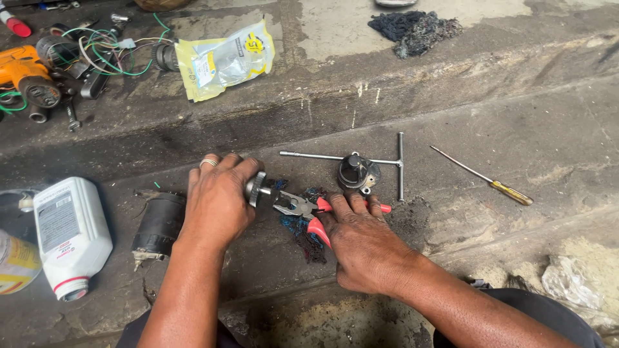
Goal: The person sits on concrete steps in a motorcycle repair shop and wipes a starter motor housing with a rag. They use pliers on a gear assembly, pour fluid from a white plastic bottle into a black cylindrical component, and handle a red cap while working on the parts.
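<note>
My left hand (218, 201), a ring on one finger, grips a small metal gear part (256, 189) and presses it down on the stained concrete floor. My right hand (362, 240) lies over the red handles of a pair of pliers (303, 207). The plier jaws point left at the gear part. Under them lies a dark blue rag (304, 229). A black cylindrical motor housing (159, 223) lies just left of my left hand.
A T-handle wrench (393, 162) and a black metal cap (356, 173) lie behind my hands. A yellow-handled screwdriver (489, 181) is at right. A white plastic bottle (69, 233) lies at left; an orange drill (27, 76), wires and a yellow packet (224, 60) lie beyond.
</note>
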